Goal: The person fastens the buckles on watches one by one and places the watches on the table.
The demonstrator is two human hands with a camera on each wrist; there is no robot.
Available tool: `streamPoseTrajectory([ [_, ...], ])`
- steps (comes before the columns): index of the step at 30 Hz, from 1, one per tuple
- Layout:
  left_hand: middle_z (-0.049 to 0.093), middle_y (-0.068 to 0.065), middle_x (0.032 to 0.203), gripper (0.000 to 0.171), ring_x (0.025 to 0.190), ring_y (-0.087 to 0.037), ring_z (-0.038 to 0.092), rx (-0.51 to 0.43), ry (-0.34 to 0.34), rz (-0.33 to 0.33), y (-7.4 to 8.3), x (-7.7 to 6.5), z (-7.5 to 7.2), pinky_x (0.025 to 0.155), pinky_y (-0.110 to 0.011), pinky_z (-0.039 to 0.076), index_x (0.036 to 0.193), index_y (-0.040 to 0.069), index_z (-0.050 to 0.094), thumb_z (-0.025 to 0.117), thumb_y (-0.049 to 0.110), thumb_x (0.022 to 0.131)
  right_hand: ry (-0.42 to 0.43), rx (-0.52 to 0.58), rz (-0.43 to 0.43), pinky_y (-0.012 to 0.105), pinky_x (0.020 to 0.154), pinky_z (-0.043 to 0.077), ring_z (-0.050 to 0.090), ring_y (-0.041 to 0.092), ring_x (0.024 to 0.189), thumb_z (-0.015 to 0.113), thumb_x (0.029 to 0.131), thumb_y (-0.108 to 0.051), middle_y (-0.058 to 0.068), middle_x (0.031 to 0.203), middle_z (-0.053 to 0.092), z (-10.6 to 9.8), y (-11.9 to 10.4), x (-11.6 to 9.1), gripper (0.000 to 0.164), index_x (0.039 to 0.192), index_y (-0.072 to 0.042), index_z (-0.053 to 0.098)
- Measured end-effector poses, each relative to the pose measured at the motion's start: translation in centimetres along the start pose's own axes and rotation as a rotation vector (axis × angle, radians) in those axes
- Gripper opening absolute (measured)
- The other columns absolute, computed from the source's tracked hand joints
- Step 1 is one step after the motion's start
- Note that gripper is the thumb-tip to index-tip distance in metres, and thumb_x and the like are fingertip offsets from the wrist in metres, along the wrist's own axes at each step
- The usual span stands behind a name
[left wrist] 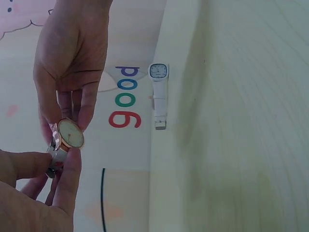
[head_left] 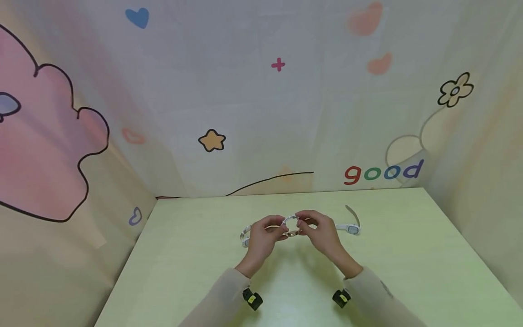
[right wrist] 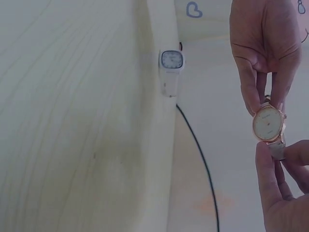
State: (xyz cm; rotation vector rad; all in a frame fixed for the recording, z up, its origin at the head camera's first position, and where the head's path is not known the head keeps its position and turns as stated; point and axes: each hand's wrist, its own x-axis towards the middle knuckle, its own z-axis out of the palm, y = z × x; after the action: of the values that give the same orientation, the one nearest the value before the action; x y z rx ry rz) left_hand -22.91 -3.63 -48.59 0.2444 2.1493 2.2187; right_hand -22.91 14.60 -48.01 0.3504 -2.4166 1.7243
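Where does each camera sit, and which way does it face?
Head: on the person's head, looking forward and down at the table and patterned backdrop; both sleeves, left grip and right grip show.
Left wrist: on that wrist, facing the backdrop, picture turned sideways; left grip at lower left, right grip at top, one white watch on the table.
Right wrist: on that wrist, also turned sideways; left grip at top, right grip at lower right, another white watch.
Both wrist views share the held watch, dial showing.

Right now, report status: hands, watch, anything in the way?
Left hand and right hand pinching gold-rimmed watch, above table. Left white watch, right white watch lying off to sides. Nothing visibly blocking.
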Motion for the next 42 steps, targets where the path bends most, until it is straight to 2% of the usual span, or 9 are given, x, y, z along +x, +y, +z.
streamPoseTrajectory([
  [7,0.070,-0.020,0.107,0.023,0.087,-0.017,0.072,0.014,0.067,-0.071,-1.3,1.5,0.8,0.075,-0.031,0.060,0.112,-0.004,0.068,0.067,-0.001,0.089,-0.014,-0.022,0.105,0.025,0.068,0.059,0.071,0.034,0.092,0.064,0.093,-0.002,0.023,0.106,0.068,0.3,1.6,1.4,0.020,0.113,0.001,0.068],
  [12,0.068,-0.025,0.110,0.022,0.089,-0.026,0.072,0.023,0.105,-0.095,-2.4,2.3,1.4,0.074,-0.033,0.061,0.111,-0.004,0.068,0.067,-0.001,0.089,-0.009,-0.060,0.170,0.026,0.065,0.059,0.073,0.026,0.083,0.063,0.092,-0.002,0.026,0.102,0.069,0.4,2.7,2.3,0.018,0.108,0.003,0.070],
  [15,0.068,-0.023,0.106,0.021,0.085,-0.027,0.072,0.047,0.126,-0.123,-3.1,2.6,1.7,0.072,-0.031,0.061,0.110,-0.003,0.069,0.068,0.000,0.089,-0.020,-0.088,0.195,0.027,0.064,0.060,0.073,0.023,0.080,0.063,0.091,-0.001,0.024,0.098,0.070,0.4,3.3,2.6,0.017,0.106,0.005,0.070],
  [19,0.068,-0.016,0.099,0.019,0.074,-0.020,0.071,0.094,0.143,-0.161,-4.0,3.1,1.9,0.069,-0.030,0.060,0.108,-0.002,0.070,0.067,-0.001,0.089,-0.028,-0.100,0.231,0.029,0.062,0.060,0.073,0.022,0.072,0.064,0.090,-0.001,0.021,0.093,0.071,0.6,4.1,2.9,0.016,0.103,0.005,0.070],
  [22,0.068,-0.014,0.096,0.018,0.072,-0.018,0.070,0.110,0.144,-0.182,-4.5,3.4,1.9,0.069,-0.031,0.061,0.106,-0.003,0.069,0.066,-0.003,0.088,-0.027,-0.126,0.271,0.028,0.061,0.059,0.072,0.019,0.067,0.066,0.089,-0.002,0.017,0.087,0.072,0.8,4.4,3.3,0.013,0.099,0.003,0.072],
  [26,0.068,-0.010,0.090,0.016,0.071,-0.016,0.069,0.159,0.142,-0.220,-4.9,3.7,1.9,0.067,-0.029,0.060,0.102,-0.002,0.070,0.067,-0.002,0.087,-0.026,-0.199,0.310,0.026,0.058,0.057,0.068,0.012,0.064,0.069,0.086,-0.005,0.011,0.083,0.073,0.8,4.8,3.5,0.009,0.093,0.000,0.074],
  [31,0.068,-0.007,0.086,0.013,0.068,-0.013,0.067,0.196,0.144,-0.262,-5.4,4.0,2.1,0.064,-0.027,0.059,0.099,0.001,0.071,0.069,-0.001,0.086,-0.023,-0.298,0.301,0.022,0.056,0.050,0.061,0.009,0.062,0.072,0.083,-0.008,0.009,0.084,0.074,0.8,5.3,3.5,0.008,0.089,-0.004,0.076],
  [38,0.069,-0.009,0.088,0.015,0.067,-0.012,0.067,0.190,0.148,-0.267,-5.5,4.3,2.2,0.065,-0.025,0.059,0.101,-0.003,0.071,0.068,-0.002,0.087,-0.034,-0.292,0.314,0.022,0.052,0.047,0.058,0.009,0.057,0.072,0.086,-0.008,0.008,0.083,0.074,0.7,5.7,3.7,0.009,0.092,-0.004,0.076],
  [42,0.070,-0.007,0.077,0.011,0.058,-0.008,0.061,0.296,0.161,-0.237,-5.5,4.4,2.2,0.055,-0.021,0.053,0.095,-0.001,0.074,0.069,0.001,0.085,-0.054,-0.287,0.340,0.022,0.052,0.046,0.057,0.009,0.057,0.071,0.088,-0.010,0.006,0.079,0.073,0.7,6.0,3.8,0.010,0.093,-0.004,0.076],
])
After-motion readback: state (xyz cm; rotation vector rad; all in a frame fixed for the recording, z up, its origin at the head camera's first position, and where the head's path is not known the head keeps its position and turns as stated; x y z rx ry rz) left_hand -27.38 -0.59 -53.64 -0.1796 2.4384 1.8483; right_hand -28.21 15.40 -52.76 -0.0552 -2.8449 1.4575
